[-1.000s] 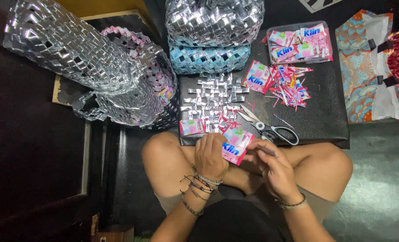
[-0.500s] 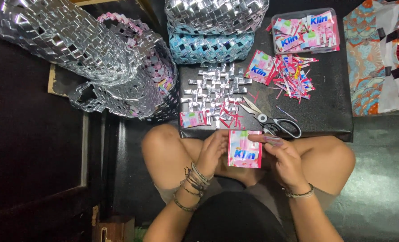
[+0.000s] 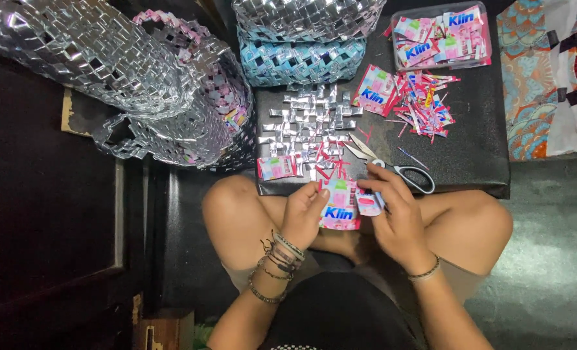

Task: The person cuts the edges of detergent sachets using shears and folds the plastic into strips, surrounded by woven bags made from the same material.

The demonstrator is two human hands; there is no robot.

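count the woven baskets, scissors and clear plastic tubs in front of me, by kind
woven baskets: 3, a silver one, a pink and silver one, and a silver and blue one
scissors: 1
clear plastic tub of pink wrappers: 1
total: 5

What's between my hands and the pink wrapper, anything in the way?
Nothing visible. The left hand pinches the pink wrapper at its left edge, and the right hand grips its right edge, which looks folded over. The scissors lie apart on the black board, beyond the wrapper.
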